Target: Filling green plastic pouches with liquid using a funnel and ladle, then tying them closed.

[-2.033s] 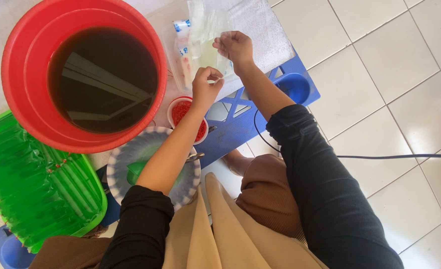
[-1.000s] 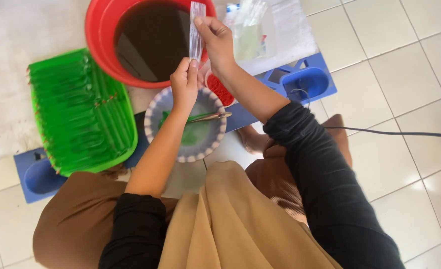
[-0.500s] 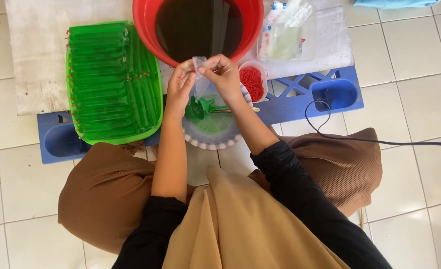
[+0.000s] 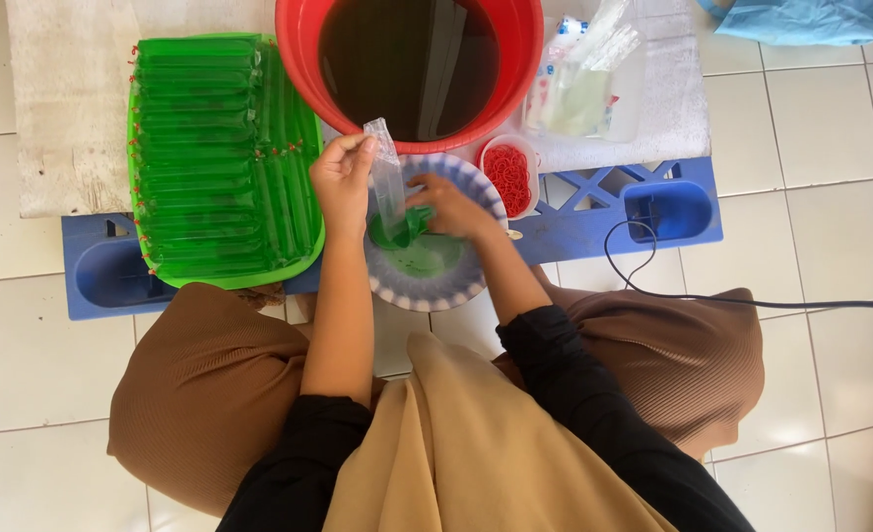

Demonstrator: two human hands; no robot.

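Note:
My left hand [image 4: 341, 180] pinches the top of a long clear plastic tube bag [image 4: 388, 180] and holds it upright over a white-and-blue plate [image 4: 466, 279]. My right hand [image 4: 449, 208] grips a green funnel [image 4: 398, 231] at the bag's lower end, above the plate, which holds green liquid. Behind them stands a red bucket [image 4: 299, 39] of dark liquid.
A green tray [image 4: 222, 158] stacked with several filled green tube bags lies at the left. A small cup of red rubber bands [image 4: 508, 174] sits right of the plate, and a pack of empty clear bags [image 4: 584, 79] lies behind it. A blue crate [image 4: 663, 212] carries these things. A black cable [image 4: 752, 300] crosses the tiled floor.
The camera view has shifted down, so the bucket sits higher in frame. Both hands came down from the bucket to the plate, and my right hand now holds the green funnel.

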